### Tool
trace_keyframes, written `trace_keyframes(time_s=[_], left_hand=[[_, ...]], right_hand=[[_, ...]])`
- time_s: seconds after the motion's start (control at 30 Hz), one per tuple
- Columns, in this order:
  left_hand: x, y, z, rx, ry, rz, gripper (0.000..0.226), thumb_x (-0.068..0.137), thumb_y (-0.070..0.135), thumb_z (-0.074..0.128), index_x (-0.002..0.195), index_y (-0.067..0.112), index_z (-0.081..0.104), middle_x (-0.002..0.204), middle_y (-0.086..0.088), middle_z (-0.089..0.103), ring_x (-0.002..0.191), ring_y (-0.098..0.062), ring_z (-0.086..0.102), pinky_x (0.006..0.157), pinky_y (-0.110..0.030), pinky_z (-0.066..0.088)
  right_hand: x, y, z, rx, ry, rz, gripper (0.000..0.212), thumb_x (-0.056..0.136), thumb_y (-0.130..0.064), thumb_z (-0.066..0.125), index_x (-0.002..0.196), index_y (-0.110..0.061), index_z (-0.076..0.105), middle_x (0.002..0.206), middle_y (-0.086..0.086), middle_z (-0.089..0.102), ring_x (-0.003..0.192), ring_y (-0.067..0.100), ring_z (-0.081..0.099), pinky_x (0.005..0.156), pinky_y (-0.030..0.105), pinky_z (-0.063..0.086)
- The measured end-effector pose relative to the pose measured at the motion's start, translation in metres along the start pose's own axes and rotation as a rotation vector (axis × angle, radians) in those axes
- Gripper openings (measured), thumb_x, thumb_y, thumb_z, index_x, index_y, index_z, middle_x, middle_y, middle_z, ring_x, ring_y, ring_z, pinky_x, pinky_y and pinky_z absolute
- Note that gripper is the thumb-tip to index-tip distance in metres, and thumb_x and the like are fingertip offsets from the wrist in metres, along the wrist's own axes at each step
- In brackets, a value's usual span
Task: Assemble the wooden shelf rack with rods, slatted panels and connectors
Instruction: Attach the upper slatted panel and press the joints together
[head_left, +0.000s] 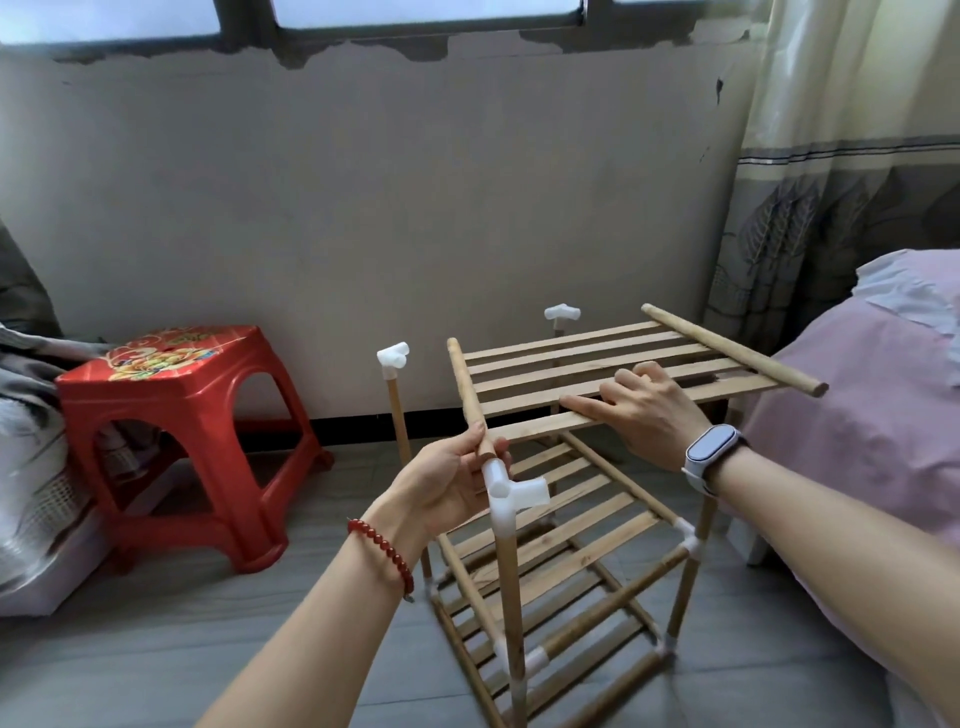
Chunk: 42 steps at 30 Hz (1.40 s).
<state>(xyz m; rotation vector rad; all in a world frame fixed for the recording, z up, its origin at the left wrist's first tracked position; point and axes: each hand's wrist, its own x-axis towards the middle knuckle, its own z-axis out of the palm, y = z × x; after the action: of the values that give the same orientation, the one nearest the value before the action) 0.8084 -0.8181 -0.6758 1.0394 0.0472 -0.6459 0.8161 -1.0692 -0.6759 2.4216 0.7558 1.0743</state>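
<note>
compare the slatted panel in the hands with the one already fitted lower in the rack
The held slatted panel sits tilted above the posts, its rod ends free; the fitted lower panel lies level with its rod ends in white connectors. The left hand grips the held panel's near rod and the right hand rests on its slats; no hand touches the lower one. Both are light wooden slats between two round rods.

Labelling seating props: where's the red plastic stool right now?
Head view, left side: the red plastic stool stands on the grey floor by the wall, left of the wooden rack.
</note>
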Motion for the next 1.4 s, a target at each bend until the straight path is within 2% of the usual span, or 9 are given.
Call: trace_keyframes(time_s=[0.13,0.23,0.37,0.47,0.57,0.8,1.17,1.3,1.4], left_hand=[[-0.002,-0.006,-0.002,-0.088,-0.033,0.049,0.020,0.097,0.023,0.044,0.093,0.006,0.053,0.067,-0.003,0.061,0.060,-0.014,0.061,0.056,-0.028,0.054],[-0.002,-0.009,0.000,-0.261,-0.040,0.107,0.017,0.096,0.018,0.044,0.095,0.003,0.052,0.069,-0.007,0.060,0.058,-0.014,0.061,0.056,-0.027,0.056],[0.002,-0.005,0.007,-0.404,-0.047,0.177,0.020,0.098,0.016,0.042,0.090,0.001,0.053,0.064,-0.008,0.062,0.054,-0.014,0.064,0.063,-0.030,0.058],[0.003,0.002,0.011,-0.452,-0.002,0.230,0.023,0.099,0.017,0.041,0.083,0.002,0.051,0.063,-0.007,0.060,0.052,-0.013,0.063,0.067,-0.030,0.056],[0.000,0.009,0.013,-0.448,0.032,0.271,0.023,0.098,0.016,0.043,0.081,0.003,0.051,0.071,-0.006,0.056,0.053,-0.011,0.060,0.075,-0.030,0.052],[-0.008,0.026,0.022,-0.412,0.049,0.368,0.014,0.098,0.013,0.044,0.086,0.008,0.049,0.074,-0.004,0.055,0.050,-0.010,0.061,0.058,-0.026,0.057],[-0.001,0.014,0.033,-0.605,-0.051,0.350,0.011,0.100,0.014,0.039,0.098,0.008,0.049,0.070,-0.010,0.065,0.058,-0.015,0.067,0.061,-0.030,0.058],[0.005,-0.007,0.045,-0.528,-0.120,0.309,0.007,0.098,0.014,0.041,0.102,0.013,0.047,0.083,-0.009,0.066,0.071,-0.021,0.071,0.071,-0.035,0.057],[0.012,-0.016,0.055,-0.346,-0.158,0.269,0.003,0.096,0.016,0.047,0.097,0.017,0.050,0.092,-0.006,0.069,0.082,-0.021,0.070,0.079,-0.036,0.055]], right_hand=[[0.010,-0.018,-0.007,0.064,-0.390,0.260,0.062,0.084,-0.032,0.021,0.145,-0.033,0.030,0.119,0.009,0.052,0.109,0.027,0.049,0.092,0.044,0.034],[0.020,-0.030,-0.017,0.326,-0.397,0.451,0.053,0.092,-0.023,0.040,0.143,-0.031,0.033,0.136,0.003,0.037,0.127,0.020,0.031,0.104,0.043,0.027],[0.022,-0.065,-0.053,0.915,-0.125,0.590,0.024,0.093,-0.029,0.048,0.108,-0.016,0.062,0.106,0.000,0.058,0.101,0.014,0.053,0.090,0.041,0.045],[0.018,-0.101,-0.075,0.749,-0.353,0.486,0.051,0.087,-0.065,0.034,0.098,-0.020,0.056,0.095,-0.008,0.056,0.089,0.010,0.053,0.072,0.031,0.043],[0.020,-0.115,-0.075,0.541,-0.468,0.411,0.039,0.092,-0.057,0.037,0.098,-0.020,0.047,0.099,-0.002,0.049,0.093,0.018,0.051,0.068,0.030,0.035],[0.023,-0.120,-0.079,0.486,-0.444,0.557,0.026,0.087,-0.047,0.042,0.090,-0.022,0.039,0.097,-0.002,0.043,0.096,0.019,0.044,0.077,0.036,0.033],[-0.016,-0.064,-0.074,0.544,-0.537,0.604,0.028,0.087,-0.037,0.051,0.102,-0.013,0.051,0.127,0.002,0.030,0.108,0.021,0.040,0.087,0.039,0.043],[-0.041,-0.021,-0.071,0.595,-0.644,0.713,0.034,0.091,-0.029,0.050,0.121,-0.013,0.049,0.145,0.006,0.016,0.115,0.029,0.045,0.097,0.039,0.041],[-0.051,-0.011,-0.066,0.635,-0.651,0.883,0.036,0.093,-0.022,0.046,0.128,-0.015,0.044,0.133,0.012,0.032,0.106,0.032,0.051,0.095,0.039,0.042]])
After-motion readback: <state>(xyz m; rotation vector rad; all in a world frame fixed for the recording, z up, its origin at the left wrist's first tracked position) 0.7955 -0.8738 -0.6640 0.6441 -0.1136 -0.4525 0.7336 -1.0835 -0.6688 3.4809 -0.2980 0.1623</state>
